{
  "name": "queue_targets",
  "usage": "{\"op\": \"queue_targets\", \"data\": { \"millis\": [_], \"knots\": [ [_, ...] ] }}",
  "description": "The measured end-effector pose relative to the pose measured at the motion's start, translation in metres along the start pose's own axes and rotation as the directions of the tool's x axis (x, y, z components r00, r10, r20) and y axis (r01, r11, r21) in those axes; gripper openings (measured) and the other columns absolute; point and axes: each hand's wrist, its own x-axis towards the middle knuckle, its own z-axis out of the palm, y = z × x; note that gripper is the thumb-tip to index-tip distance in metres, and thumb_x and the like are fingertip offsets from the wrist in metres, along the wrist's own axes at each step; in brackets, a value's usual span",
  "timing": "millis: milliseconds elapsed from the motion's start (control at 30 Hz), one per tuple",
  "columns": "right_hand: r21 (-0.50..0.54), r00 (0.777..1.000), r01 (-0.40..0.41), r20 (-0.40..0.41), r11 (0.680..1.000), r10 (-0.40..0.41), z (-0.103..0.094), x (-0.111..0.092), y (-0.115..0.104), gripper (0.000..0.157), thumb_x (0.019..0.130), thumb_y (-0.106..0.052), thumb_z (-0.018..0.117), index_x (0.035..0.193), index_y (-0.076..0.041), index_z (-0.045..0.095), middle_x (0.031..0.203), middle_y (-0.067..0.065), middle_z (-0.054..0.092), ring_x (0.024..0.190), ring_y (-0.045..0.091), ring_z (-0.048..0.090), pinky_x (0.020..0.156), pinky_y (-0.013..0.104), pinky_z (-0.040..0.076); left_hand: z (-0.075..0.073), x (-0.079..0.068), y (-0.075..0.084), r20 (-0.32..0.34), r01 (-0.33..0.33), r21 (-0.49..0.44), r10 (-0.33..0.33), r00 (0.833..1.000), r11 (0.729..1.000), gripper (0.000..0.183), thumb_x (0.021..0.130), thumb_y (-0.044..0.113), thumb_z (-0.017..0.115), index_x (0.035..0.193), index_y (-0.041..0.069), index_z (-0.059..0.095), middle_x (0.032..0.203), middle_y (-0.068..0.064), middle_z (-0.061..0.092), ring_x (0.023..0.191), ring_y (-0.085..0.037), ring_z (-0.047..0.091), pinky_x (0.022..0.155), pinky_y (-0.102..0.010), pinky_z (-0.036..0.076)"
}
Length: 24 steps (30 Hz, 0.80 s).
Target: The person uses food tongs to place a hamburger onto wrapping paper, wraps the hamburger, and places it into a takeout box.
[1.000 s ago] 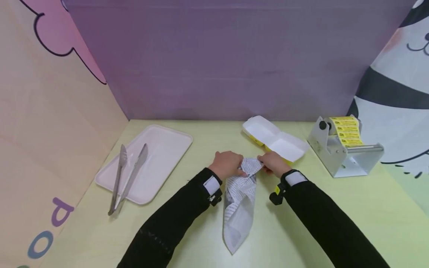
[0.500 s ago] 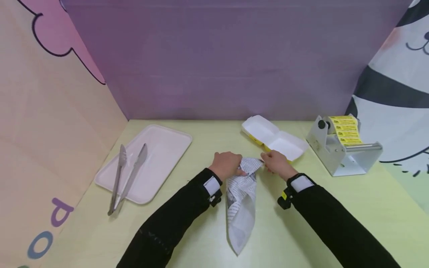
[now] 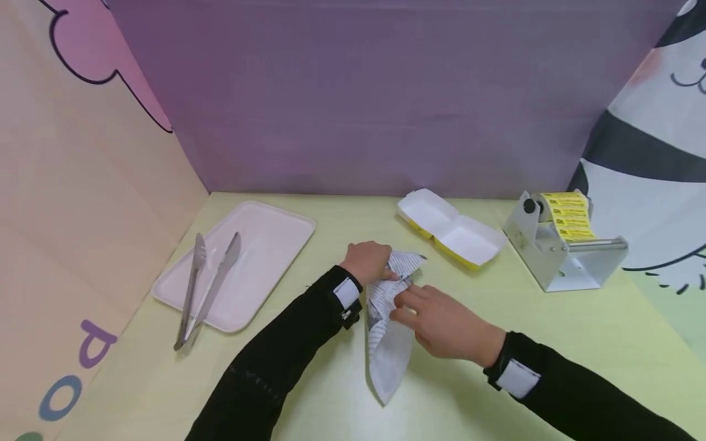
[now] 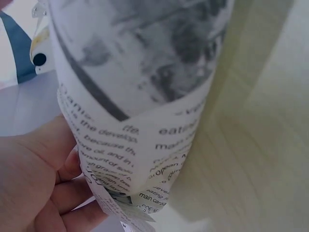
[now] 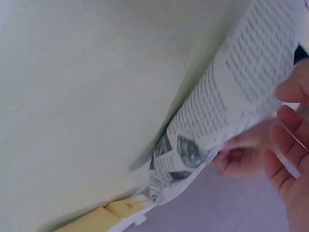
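A sheet of newsprint-patterned wrapping paper [image 3: 388,361] is rolled into a long bundle on the table, its pointed tail toward me. Whatever the roll contains is hidden. My left hand [image 3: 366,262] grips its far part; in the left wrist view the fingers [image 4: 72,193] curl under the printed paper [image 4: 145,96]. On the right side of the bundle is my right hand [image 3: 447,321], fingertips right at the paper's middle. Seen from the right wrist, that hand [image 5: 292,145] has loosely bent, spread fingers beside the roll [image 5: 217,96], pinching nothing.
Metal tongs [image 3: 193,288] lie across a pale tray [image 3: 276,245] at the left. Behind the hands sits an open white and yellow food box [image 3: 469,239]. A label dispenser [image 3: 568,245] with yellow stickers stands at the back right, before the purple wall [image 3: 353,98].
My right hand has let go of the paper's far right corner and come nearer, to the bundle's middle. The left hand keeps its hold. The food box's front is uncovered.
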Motion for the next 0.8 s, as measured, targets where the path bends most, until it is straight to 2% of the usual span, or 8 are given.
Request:
{"op": "queue_targets", "data": {
  "millis": [67, 167, 333, 400, 500, 600, 700, 800],
  "knots": [
    [-0.102, 0.995, 0.078, 0.07, 0.992, -0.071, 0.004, -0.001, -0.007, 0.039, 0.074, -0.004, 0.072, 0.111, -0.014, 0.065, 0.115, 0.006, 0.058, 0.104, 0.024, 0.053, 0.087, 0.039, 0.047, -0.001, 0.001, -0.002, -0.005, 0.013, 0.003, -0.013, 1.0, 1.0, 0.038, 0.085, 0.053, 0.067, 0.087, 0.016, 0.057, 0.086, 0.0, 0.064, 0.087, -0.02, 0.062, 0.083, -0.046, 0.047],
    [-0.242, 0.981, 0.162, 0.144, 0.957, -0.13, 0.012, -0.002, -0.014, 0.033, 0.077, -0.016, 0.075, 0.109, -0.016, 0.065, 0.121, 0.005, 0.058, 0.112, 0.024, 0.051, 0.094, 0.041, 0.043, -0.002, 0.001, -0.005, -0.016, 0.027, -0.012, -0.027, 1.0, 1.0, 0.039, 0.084, 0.052, 0.068, 0.084, 0.016, 0.056, 0.08, 0.001, 0.061, 0.081, -0.019, 0.06, 0.077, -0.042, 0.047],
    [-0.362, 0.974, 0.211, 0.157, 0.908, -0.164, 0.025, 0.0, -0.016, 0.024, 0.081, -0.029, 0.074, 0.101, -0.017, 0.067, 0.111, 0.0, 0.06, 0.111, 0.022, 0.05, 0.098, 0.041, 0.039, -0.002, 0.0, -0.006, -0.025, 0.03, -0.024, -0.031, 0.999, 0.999, 0.04, 0.085, 0.054, 0.067, 0.084, 0.016, 0.054, 0.075, 0.001, 0.057, 0.073, -0.017, 0.056, 0.07, -0.038, 0.045],
    [-0.36, 0.977, 0.209, 0.127, 0.909, -0.174, 0.029, 0.0, -0.016, 0.018, 0.082, -0.028, 0.073, 0.095, -0.017, 0.067, 0.101, -0.002, 0.061, 0.104, 0.021, 0.052, 0.098, 0.041, 0.039, -0.001, 0.0, -0.006, -0.024, 0.029, -0.026, -0.03, 0.999, 0.999, 0.04, 0.085, 0.054, 0.066, 0.085, 0.016, 0.054, 0.075, 0.001, 0.056, 0.072, -0.017, 0.055, 0.069, -0.037, 0.044],
    [-0.317, 0.985, 0.17, 0.033, 0.933, -0.168, 0.029, -0.002, -0.015, 0.006, 0.084, -0.02, 0.065, 0.085, -0.015, 0.064, 0.089, -0.002, 0.061, 0.093, 0.019, 0.053, 0.095, 0.042, 0.039, -0.001, -0.001, -0.005, -0.026, 0.026, -0.03, -0.027, 0.999, 0.999, 0.041, 0.086, 0.054, 0.065, 0.086, 0.015, 0.053, 0.074, 0.0, 0.056, 0.071, -0.017, 0.055, 0.07, -0.038, 0.045],
    [-0.237, 0.99, 0.089, -0.088, 0.968, -0.112, 0.023, -0.002, -0.009, 0.007, 0.083, -0.01, 0.055, 0.082, -0.012, 0.062, 0.084, -0.001, 0.061, 0.086, 0.019, 0.054, 0.091, 0.044, 0.04, 0.001, -0.001, -0.006, -0.03, 0.027, -0.026, -0.028, 0.999, 0.999, 0.041, 0.087, 0.054, 0.064, 0.086, 0.015, 0.053, 0.075, 0.0, 0.056, 0.071, -0.017, 0.055, 0.072, -0.04, 0.046],
    [-0.17, 0.983, 0.014, -0.179, 0.985, -0.045, 0.015, 0.001, -0.002, 0.009, 0.077, -0.004, 0.059, 0.083, -0.01, 0.064, 0.084, 0.001, 0.063, 0.084, 0.02, 0.056, 0.087, 0.045, 0.04, 0.004, 0.0, -0.007, -0.035, 0.039, -0.016, -0.039, 0.999, 0.999, 0.041, 0.088, 0.055, 0.062, 0.088, 0.015, 0.055, 0.078, 0.0, 0.059, 0.074, -0.019, 0.058, 0.073, -0.041, 0.047],
    [-0.156, 0.976, -0.025, -0.218, 0.988, -0.01, 0.009, 0.004, 0.004, 0.017, 0.07, -0.006, 0.074, 0.085, -0.01, 0.065, 0.085, 0.001, 0.065, 0.084, 0.02, 0.056, 0.085, 0.045, 0.041, 0.006, 0.0, -0.006, -0.04, 0.043, -0.008, -0.044, 0.998, 0.999, 0.041, 0.089, 0.055, 0.062, 0.092, 0.014, 0.056, 0.082, -0.001, 0.062, 0.079, -0.02, 0.061, 0.075, -0.043, 0.049]
  ]
}}
